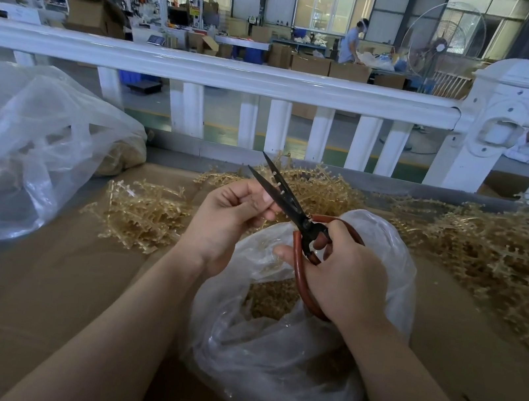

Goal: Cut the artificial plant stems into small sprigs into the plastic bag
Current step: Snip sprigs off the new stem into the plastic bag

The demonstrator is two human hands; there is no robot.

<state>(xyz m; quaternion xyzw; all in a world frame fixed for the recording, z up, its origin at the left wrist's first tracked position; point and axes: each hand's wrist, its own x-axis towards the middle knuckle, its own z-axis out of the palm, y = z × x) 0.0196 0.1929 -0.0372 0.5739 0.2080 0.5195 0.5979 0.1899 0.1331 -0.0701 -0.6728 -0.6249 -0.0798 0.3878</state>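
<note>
Over the open plastic bag [281, 369] near the tabletop's [35, 285] front edge, the right hand [344, 275] grips the red handles of the scissors [292, 211], blades parted and pointing up and away. Beside the blades, the left hand [229, 215] pinches a small stem piece, mostly hidden by its curled fingers. Cut sprigs [270, 296] lie inside the bag. Uncut artificial plant stems [491, 250] are heaped toward the back right; a smaller clump [143, 215] lies left of centre. A second clear bag [22, 144] slumps at the left edge.
</note>
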